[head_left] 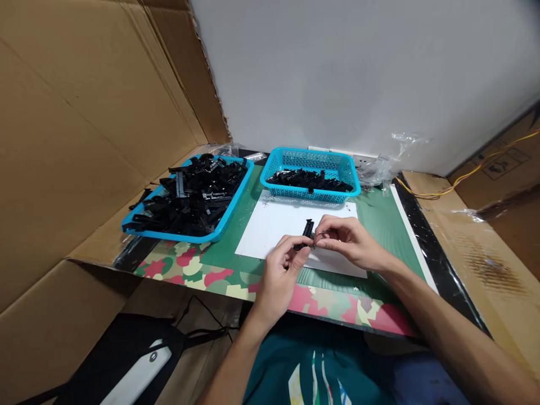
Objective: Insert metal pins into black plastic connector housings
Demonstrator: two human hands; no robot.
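My left hand [283, 262] is closed on a small black plastic part [308, 228], whose upper end sticks up past the fingertips. Close on its right, my right hand [348, 239] pinches something thin and dark at the part's lower end; it is too small to name. Both hands meet over a white sheet [270, 222] lying on the green table mat [230, 250]. Behind them stands a blue basket [312, 194] with black parts in it. To the left, a wider blue tray [223, 222] is heaped with similar black parts.
Cardboard walls [84, 112] rise on the left, and a cardboard box [506, 163] stands on the right with a yellow cable [472, 171] across it. Clear plastic wrap [377, 171] lies by the wall. A black bag [122, 354] is below the table at left.
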